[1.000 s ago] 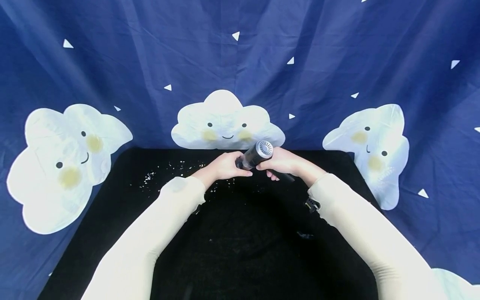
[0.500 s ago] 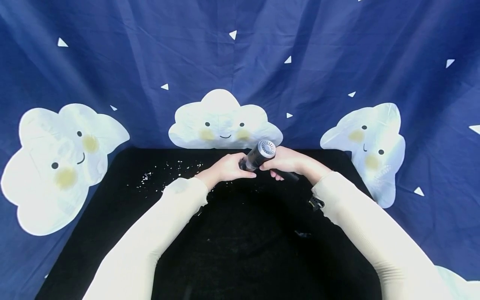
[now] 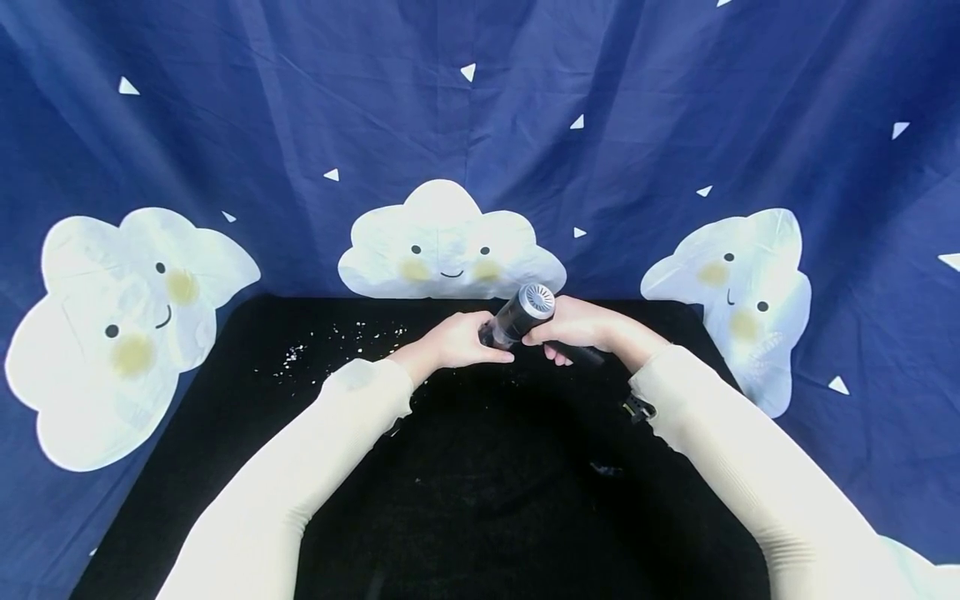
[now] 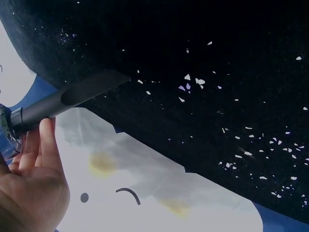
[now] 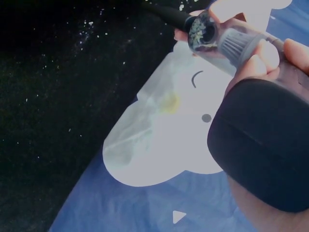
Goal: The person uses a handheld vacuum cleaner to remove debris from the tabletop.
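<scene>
Both hands hold a handheld vacuum cleaner (image 3: 519, 318) over the far part of a black-covered table. My left hand (image 3: 463, 340) grips its front end around the clear dust cup (image 5: 205, 36), which has bits of debris and a ribbed filter inside. On the motor body and black handle (image 5: 265, 145), my right hand (image 3: 576, 323) keeps its hold. In the left wrist view a black crevice nozzle (image 4: 72, 96) points down to the cloth, its slanted tip close to white paper-like scraps (image 4: 193, 81). The nozzle is hidden by the left hand in the head view.
More white scraps (image 3: 294, 357) lie scattered over the far left of the black table (image 3: 480, 500). A small dark shiny item (image 3: 606, 469) lies at right of centre. Behind the table edge hangs a blue curtain (image 3: 450, 100) with white clouds.
Both hands and the vacuum cleaner have shifted slightly to the right, and a little nearer. The grip of each hand looks the same.
</scene>
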